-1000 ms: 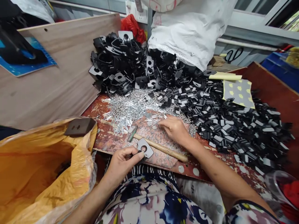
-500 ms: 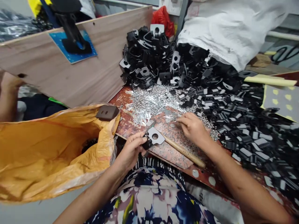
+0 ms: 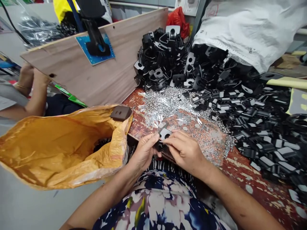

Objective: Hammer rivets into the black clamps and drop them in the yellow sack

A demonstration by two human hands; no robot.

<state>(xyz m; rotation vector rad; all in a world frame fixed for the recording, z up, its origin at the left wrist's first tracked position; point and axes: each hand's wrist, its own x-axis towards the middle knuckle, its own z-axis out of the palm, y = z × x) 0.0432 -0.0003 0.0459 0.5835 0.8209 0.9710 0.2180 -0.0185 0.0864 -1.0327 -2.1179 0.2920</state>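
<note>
The black part point(image 3: 165, 132), grey-plated, is on the wearer's side of the pin pile point(image 3: 165, 102). The left hand point(image 3: 145, 150) grips it between thumb and fingers. The right hand point(image 3: 188, 150) pinches what appears to be a slim metal pin point(image 3: 161, 142) against it. As I judge it: brace the part firmly, hold the pin near its tip, align by small turns, then ease it; forcing a tilted pin would likely bind.

Containers: left of the pin pile, the orange sack point(image 3: 48, 150) gapes open; I see dark items deep inside, too obscure to identify. A brown block point(image 3: 121, 113) rests on its rim. Behind and right of the pin pile, the white sack point(image 3: 249, 28) overhangs heaped black pieces point(image 3: 165, 57); its interior is hidden.
</note>
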